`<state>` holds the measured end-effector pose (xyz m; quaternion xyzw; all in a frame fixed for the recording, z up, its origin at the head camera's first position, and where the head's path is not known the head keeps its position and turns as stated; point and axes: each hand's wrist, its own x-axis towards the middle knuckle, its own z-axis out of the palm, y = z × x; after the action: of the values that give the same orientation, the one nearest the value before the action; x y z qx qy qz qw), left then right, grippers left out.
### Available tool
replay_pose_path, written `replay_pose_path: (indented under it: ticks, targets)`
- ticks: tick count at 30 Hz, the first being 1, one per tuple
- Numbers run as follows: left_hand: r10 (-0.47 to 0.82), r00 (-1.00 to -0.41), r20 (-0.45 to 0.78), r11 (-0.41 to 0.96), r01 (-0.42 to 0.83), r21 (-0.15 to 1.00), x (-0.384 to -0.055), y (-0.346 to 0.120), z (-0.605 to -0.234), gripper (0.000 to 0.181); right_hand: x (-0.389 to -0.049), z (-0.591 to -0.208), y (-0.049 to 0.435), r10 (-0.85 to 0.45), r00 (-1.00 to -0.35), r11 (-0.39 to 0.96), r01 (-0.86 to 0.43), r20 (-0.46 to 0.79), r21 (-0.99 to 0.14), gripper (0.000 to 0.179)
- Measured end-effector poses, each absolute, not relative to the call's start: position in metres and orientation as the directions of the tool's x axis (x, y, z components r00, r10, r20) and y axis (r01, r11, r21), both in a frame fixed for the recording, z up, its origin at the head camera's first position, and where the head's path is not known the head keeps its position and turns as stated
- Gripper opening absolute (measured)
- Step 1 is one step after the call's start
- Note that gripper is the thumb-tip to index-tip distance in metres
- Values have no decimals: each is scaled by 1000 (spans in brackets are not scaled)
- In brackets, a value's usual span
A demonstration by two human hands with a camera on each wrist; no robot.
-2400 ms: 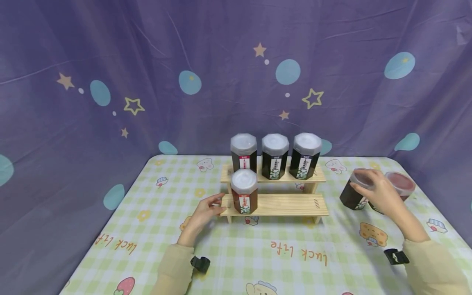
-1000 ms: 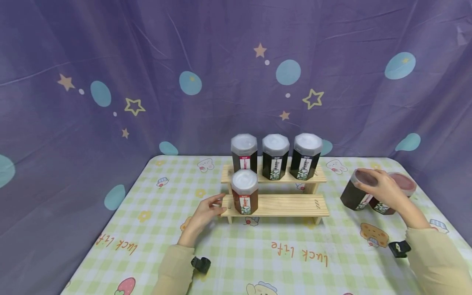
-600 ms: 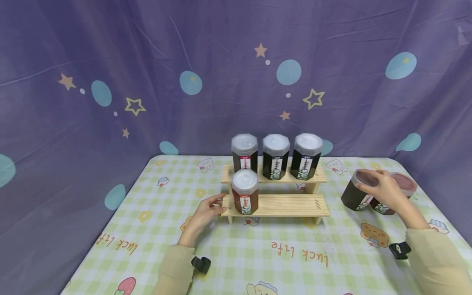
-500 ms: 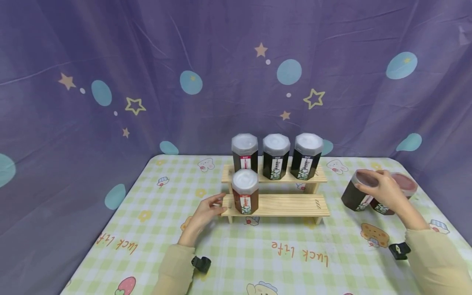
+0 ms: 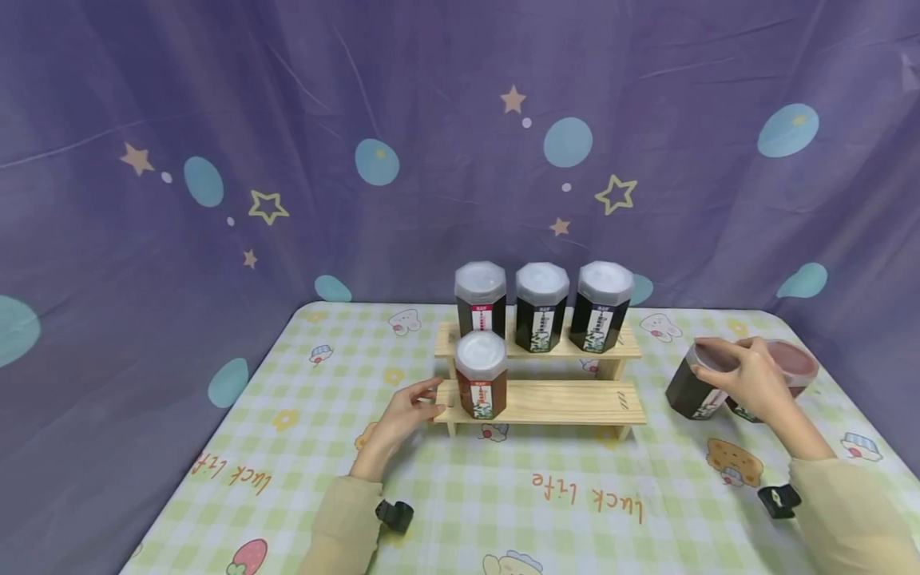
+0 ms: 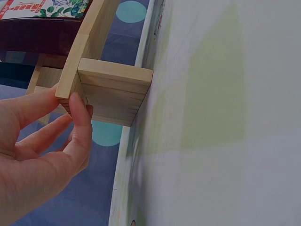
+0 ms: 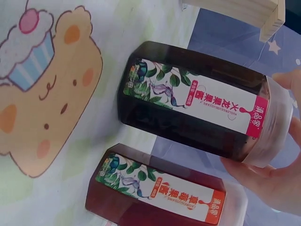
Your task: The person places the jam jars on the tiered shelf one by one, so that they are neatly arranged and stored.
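My left hand [image 5: 402, 415] pinches the left end of the lower board of a two-tier wooden rack [image 5: 561, 402]; the left wrist view shows thumb and fingers at the board's end [image 6: 70, 77]. My right hand [image 5: 760, 382] grips a dark jam jar [image 7: 193, 101] by its clear lid, right of the rack. This jar has a pink-topped label and tilts slightly in the head view. Beside it a red jam jar [image 7: 160, 188] with an orange-topped label is partly hidden by my right hand in the head view.
Three dark jars, including the middle one [image 5: 542, 307], stand on the upper tier. A reddish-brown jar [image 5: 481, 375] stands at the lower tier's left. A checked cloth [image 5: 575, 519] covers the table; a purple curtain [image 5: 446, 216] hangs behind.
The right hand has stayed on the dark jar, shifting and turning it slightly, and the jar now sits a little nearer to me. The left hand keeps its hold on the rack.
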<state>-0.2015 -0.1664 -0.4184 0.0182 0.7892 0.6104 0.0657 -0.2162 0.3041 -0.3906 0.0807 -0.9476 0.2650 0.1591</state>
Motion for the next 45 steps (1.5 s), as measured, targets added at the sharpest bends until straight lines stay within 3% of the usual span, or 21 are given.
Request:
replay_pose_path:
  ticks: [6,19,30,45]
  targets:
    - [86,-993,-80,245,-57,968,-212,-170,-437,48,-212,-387,299,-49,-934,849,-225,353,-479,49]
    - [131,-989,-68,242,-34,970,-202,-168,-417,48,-192,-360,280,-14,-909,839,-237,417,-489,44]
    - [90,-993,-73,241,-49,969,-213,-171,-438,47,-174,-335,259,-6,-899,814,-259,438,-520,43]
    - [118,-990,-81,253,-49,966,-196,-164,-409,47,-167,-325,227,-31,-885,798,-302,464,-522,41]
